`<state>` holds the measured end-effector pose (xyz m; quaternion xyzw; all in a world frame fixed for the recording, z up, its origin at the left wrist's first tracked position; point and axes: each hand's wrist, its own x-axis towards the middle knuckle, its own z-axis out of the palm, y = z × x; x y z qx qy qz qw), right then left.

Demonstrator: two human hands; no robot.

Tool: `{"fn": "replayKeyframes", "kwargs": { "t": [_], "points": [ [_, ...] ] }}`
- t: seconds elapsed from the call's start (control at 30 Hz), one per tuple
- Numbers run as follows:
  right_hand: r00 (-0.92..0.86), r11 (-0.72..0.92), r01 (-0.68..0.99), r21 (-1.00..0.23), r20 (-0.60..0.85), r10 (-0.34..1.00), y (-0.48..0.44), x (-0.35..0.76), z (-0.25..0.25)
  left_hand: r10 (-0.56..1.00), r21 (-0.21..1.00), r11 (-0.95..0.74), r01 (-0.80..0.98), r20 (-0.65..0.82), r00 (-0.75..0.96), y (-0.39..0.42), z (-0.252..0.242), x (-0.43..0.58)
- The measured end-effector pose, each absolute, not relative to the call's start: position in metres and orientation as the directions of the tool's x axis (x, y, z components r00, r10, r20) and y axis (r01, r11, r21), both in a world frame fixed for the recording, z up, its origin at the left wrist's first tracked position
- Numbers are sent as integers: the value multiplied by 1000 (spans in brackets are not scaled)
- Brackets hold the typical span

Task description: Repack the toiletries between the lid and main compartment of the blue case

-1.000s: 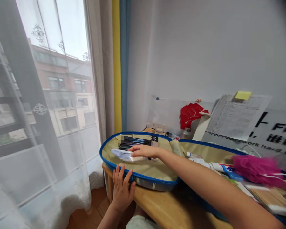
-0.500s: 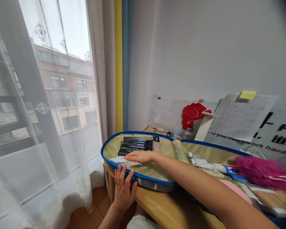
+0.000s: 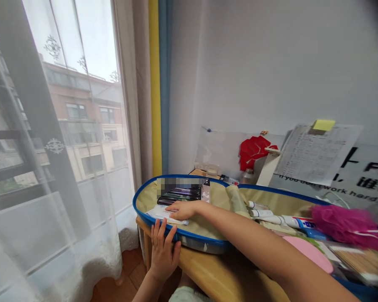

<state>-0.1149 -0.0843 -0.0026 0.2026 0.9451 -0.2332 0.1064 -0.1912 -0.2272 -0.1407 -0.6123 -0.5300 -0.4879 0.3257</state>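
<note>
Right hand (image 3: 183,210) lower, white packet (image 3: 164,215) pressed flatter (far less crumpled now), pink pad (image 3: 304,253) come into view

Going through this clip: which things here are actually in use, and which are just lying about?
In use: right hand pressing white packet; left hand against blue-rimmed beige case.
Lying about: dark flat packs, toothpaste tube, pink bath puff.

Bright daylight comes through the sheer curtain (image 3: 66,167) well left of the right grip (image 3: 182,209), bleaching the window. Soft shadow falls on the worktop (image 3: 208,268) below the right forearm (image 3: 255,239). The wide lens bends the edges, a dark blur fills the top-right corner, and a pixelated patch (image 3: 179,183) sits just beyond the grip.
</note>
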Motion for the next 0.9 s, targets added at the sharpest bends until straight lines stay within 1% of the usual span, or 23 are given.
{"fn": "replayKeyframes", "kwargs": {
  "t": [0.23, 0.37, 0.47, 0.57, 0.63, 0.7, 0.73, 0.77, 0.83, 0.9],
  "points": [
    [-899, 827, 429, -364, -261, 351, -86, -115, -1, 335, 116, -229, 967, 942, -34, -227, -141, -192],
    [-892, 828, 451, -333, -208, 402, -89, -104, 19, 333, 108, -232, 967, 943, -26, -227, -138, -192],
    [-868, 823, 496, -275, -142, 476, -86, -74, 49, 329, 108, -233, 966, 944, -26, -227, -137, -192],
    [-774, 758, 630, -167, -51, 631, -72, -18, 80, 329, 107, -246, 963, 944, -21, -227, -137, -192],
    [-618, 617, 784, -67, 9, 786, -60, 34, 95, 333, 107, -252, 962, 943, -18, -227, -137, -192],
    [-406, 406, 914, 23, 69, 911, -50, 94, 104, 333, 106, -257, 961, 943, -15, -227, -136, -192],
    [-289, 285, 957, 59, 94, 953, -47, 125, 105, 330, 106, -261, 960, 944, -14, -228, -135, -192],
    [-172, 163, 983, 83, 112, 979, -45, 157, 105, 324, 105, -266, 958, 946, -14, -228, -134, -192],
    [40, -57, 992, 111, 151, 988, -43, 216, 100, 314, 107, -270, 957, 949, -18, -227, -133, -192],
    [179, -205, 972, 117, 198, 964, -43, 266, 89, 307, 108, -269, 957, 951, -21, -227, -133, -192]
  ]
}}
